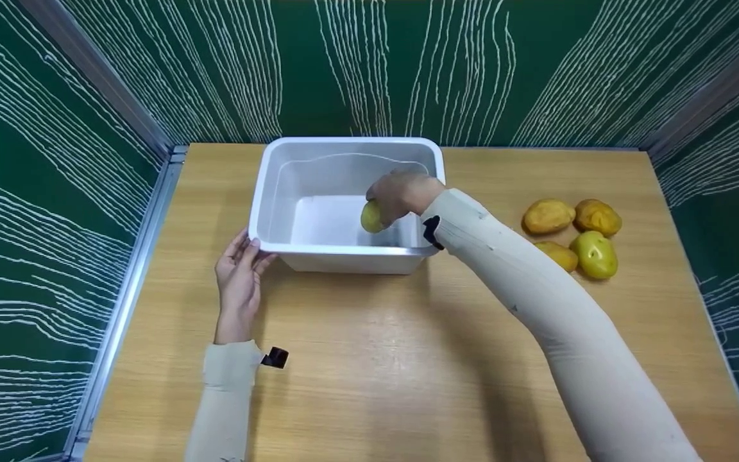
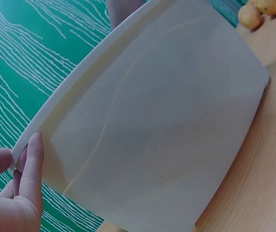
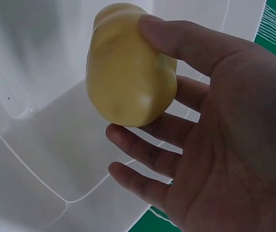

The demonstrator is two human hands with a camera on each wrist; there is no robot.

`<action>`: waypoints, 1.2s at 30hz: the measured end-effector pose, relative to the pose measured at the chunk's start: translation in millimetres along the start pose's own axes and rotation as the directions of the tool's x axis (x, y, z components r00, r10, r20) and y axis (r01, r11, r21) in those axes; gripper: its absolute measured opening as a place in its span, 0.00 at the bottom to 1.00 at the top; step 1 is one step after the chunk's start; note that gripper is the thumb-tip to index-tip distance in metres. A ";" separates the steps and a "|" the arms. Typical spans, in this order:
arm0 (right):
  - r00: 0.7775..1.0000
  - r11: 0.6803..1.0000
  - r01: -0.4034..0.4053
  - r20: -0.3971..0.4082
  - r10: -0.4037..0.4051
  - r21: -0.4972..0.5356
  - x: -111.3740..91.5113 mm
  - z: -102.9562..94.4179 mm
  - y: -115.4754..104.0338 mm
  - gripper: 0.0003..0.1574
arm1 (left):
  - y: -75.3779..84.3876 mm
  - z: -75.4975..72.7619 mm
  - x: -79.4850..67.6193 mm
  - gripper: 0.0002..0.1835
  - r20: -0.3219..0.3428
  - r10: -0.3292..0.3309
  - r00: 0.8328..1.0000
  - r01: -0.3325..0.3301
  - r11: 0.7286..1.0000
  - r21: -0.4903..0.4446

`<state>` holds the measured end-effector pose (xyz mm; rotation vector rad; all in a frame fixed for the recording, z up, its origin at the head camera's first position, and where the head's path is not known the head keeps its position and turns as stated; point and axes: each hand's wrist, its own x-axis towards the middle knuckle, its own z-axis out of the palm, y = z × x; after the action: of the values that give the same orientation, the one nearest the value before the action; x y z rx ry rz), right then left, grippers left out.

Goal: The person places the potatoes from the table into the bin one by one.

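A white plastic tub stands at the back of the wooden table. At its front left corner my left hand pinches the rim, with the thumb and fingers on either side of it, as the left wrist view also shows. Inside the tub's opening, toward the right, my right hand holds a yellow potato between thumb and fingers. The right wrist view has this potato above the tub's inner floor, apart from it. The ring and little fingers are spread below the potato.
Several more potatoes lie close together on the table to the right of the tub, partly behind the right forearm. Green walls with white wavy lines border the table at the back and both sides.
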<state>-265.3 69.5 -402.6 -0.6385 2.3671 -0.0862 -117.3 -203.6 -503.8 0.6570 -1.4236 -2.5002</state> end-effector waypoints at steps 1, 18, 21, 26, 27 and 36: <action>1.000 1.000 -0.002 0.004 0.002 0.008 0.6 -0.4 0.3 0.33 | 0.1 0.4 -0.1 0.26 0.001 -0.001 1.000 0.001 1.000 0.000; 0.996 0.980 -0.076 0.069 0.064 0.186 14.9 -7.9 2.6 0.37 | -1.4 -0.4 -0.4 0.25 0.013 0.027 1.000 -0.027 1.000 -0.011; 0.994 0.971 -0.092 0.070 0.078 0.220 18.2 -7.6 4.5 0.35 | -1.7 -0.2 -0.2 0.25 0.009 0.029 1.000 -0.029 1.000 -0.011; 0.993 0.958 -0.113 0.064 0.100 0.264 24.0 -6.6 8.5 0.30 | -0.8 0.2 -0.4 0.25 0.013 0.034 0.999 -0.034 0.999 -0.012; 0.992 0.955 -0.117 0.065 0.103 0.271 25.3 -6.4 9.1 0.31 | -0.7 0.1 -0.4 0.25 0.012 0.035 0.999 -0.035 0.999 -0.013; 0.993 0.961 -0.117 0.035 0.111 0.250 37.1 -5.8 17.9 0.28 | -0.7 1.1 -0.5 0.25 0.019 0.039 0.999 -0.039 0.999 -0.015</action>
<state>-300.6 67.3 -424.3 -0.3783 2.3168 -0.3220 -117.4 -202.2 -503.7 0.5986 -1.4090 -2.4915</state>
